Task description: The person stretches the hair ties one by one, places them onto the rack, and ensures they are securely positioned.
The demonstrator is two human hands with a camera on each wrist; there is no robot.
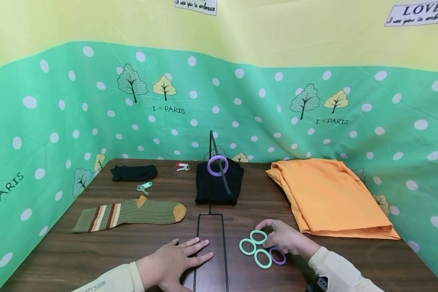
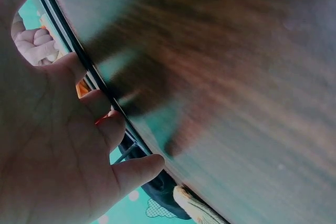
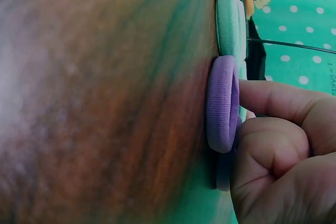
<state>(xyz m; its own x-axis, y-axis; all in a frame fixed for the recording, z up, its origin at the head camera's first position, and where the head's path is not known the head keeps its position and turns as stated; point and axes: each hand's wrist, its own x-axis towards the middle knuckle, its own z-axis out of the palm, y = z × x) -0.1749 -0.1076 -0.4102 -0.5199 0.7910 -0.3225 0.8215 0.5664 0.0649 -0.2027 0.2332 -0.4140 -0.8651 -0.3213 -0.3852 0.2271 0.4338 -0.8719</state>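
Observation:
My left hand (image 1: 177, 261) lies spread with straight fingers over the black wire base of a stand (image 1: 224, 243). A purple hair tie (image 1: 217, 166) hangs on the stand's slanting arm. To the right of the base, three mint green hair ties (image 1: 263, 258) and a purple hair tie (image 1: 278, 256) lie close together on the table. My right hand (image 1: 282, 238) has its thumb and forefinger at the uppermost green hair tie (image 1: 258, 237), pinching its right side. In the right wrist view, the purple hair tie (image 3: 221, 106) partly hides the fingertips.
A striped green sock (image 1: 131, 215), a black sock (image 1: 134, 173) and keys (image 1: 144, 187) lie at left. Further keys (image 1: 183, 166) sit near the back edge. Folded black cloth (image 1: 219, 188) lies behind the stand's base, and folded orange cloth (image 1: 332, 194) at right.

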